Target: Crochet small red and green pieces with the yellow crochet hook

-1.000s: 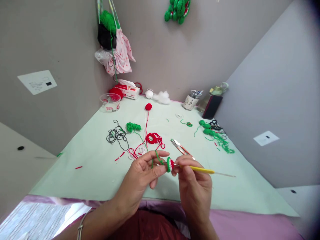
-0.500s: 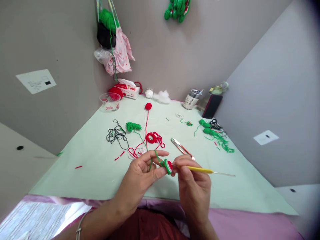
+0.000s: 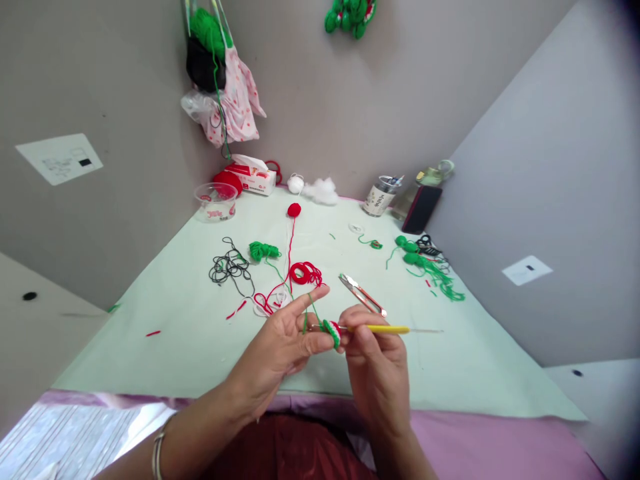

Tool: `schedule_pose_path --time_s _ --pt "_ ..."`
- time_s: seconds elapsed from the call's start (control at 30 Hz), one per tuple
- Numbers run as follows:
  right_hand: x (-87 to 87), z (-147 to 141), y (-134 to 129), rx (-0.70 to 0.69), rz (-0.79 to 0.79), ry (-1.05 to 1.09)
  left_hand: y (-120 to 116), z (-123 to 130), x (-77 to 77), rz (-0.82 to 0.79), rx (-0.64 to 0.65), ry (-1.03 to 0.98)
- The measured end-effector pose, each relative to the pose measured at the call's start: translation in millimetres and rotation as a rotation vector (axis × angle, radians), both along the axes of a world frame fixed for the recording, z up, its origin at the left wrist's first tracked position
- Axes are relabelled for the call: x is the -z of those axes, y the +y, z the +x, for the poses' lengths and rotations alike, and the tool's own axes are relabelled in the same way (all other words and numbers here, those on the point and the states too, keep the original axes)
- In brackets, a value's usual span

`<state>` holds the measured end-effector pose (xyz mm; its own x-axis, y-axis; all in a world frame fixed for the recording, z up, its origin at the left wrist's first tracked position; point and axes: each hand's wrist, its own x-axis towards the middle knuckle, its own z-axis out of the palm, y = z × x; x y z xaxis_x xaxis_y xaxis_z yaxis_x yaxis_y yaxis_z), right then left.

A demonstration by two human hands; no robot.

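Note:
My left hand [image 3: 287,340] pinches a small crocheted piece [image 3: 332,333] with a green edge, a white band and a red middle. Green yarn [image 3: 315,308] runs over its raised index finger and down to the piece. In my right hand [image 3: 377,363] is a crochet hook [image 3: 385,329] with a yellow handle, gripped between thumb and fingers. The hook's metal end passes through the crocheted piece, and its tip shows on the left side near the green yarn. Just beyond my right hand lie thread snips [image 3: 363,295] with orange-red handles.
Red yarn [image 3: 306,273], a green yarn bundle [image 3: 264,251] and tangled black cord [image 3: 230,267] lie left of centre. Along the back stand a plastic tub [image 3: 216,203], a tissue box [image 3: 251,177], a pen can [image 3: 381,195] and a phone [image 3: 423,209]. Green crocheted pieces [image 3: 411,253] lie at right.
The hook has moved left, pushed through the crocheted piece so its tip now shows beyond it. My left index finger is raised higher, stretching the green yarn. The view has shifted slightly.

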<state>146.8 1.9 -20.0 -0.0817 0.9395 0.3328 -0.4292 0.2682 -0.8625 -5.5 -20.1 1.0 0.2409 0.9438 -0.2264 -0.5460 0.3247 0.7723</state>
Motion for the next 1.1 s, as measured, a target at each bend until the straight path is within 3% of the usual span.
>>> schedule_pose_path --time_s 0.17,0.33,0.7,0.97,1.1 --pt "-0.1 1.5 -1.1 -0.001 -0.154 0.080 2.0 -5.4 -0.6 0.027 0.038 -0.007" --pt "-0.7 0.1 -2.4 -0.027 -0.248 0.116 2.6 -2.7 -0.5 0.050 -0.046 0.036" --pt "-4.6 8.1 1.4 0.063 -0.098 0.012 3.3 -4.1 4.8 -0.029 0.039 -0.141" --pt "-15.3 25.9 7.9 -0.011 -0.135 0.044 8.0 -7.4 8.4 -0.032 0.110 -0.193" --pt "-9.9 18.1 5.1 -0.063 0.043 -0.084 7.6 0.6 9.8 -0.024 0.110 -0.185"
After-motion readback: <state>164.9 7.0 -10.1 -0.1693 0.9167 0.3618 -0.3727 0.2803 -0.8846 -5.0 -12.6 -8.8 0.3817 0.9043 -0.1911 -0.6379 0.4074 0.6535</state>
